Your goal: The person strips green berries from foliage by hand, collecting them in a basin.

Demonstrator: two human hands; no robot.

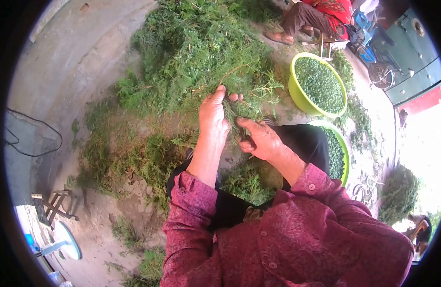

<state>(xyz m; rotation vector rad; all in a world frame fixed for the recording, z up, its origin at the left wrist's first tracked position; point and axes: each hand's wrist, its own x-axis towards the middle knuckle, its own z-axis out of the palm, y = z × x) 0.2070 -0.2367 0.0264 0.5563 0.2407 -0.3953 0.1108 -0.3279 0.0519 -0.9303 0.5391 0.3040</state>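
Observation:
In front of me my left hand (213,114) is closed around a leafy green sprig (264,89), thumb on top, its fine foliage spreading out to the right. My right hand (264,139) is just below and to the right, fingers bent and pinched at the sprig's lower foliage; what exactly lies between the fingertips is hidden. Beyond both hands rises a large heap of cut green branches (187,57) with small round green bits among the leaves. To the right stands a lime-green tub (297,98) full of small green pieces, probably cones or berries.
A second tub (346,160), also holding green pieces, stands beside my right knee. Loose foliage (156,165) litters the concrete floor. Another person (304,19) sits at the far right on a wooden stool (322,46). A folding stool (55,208), a fan (67,240) and a black cable (57,143) are at left.

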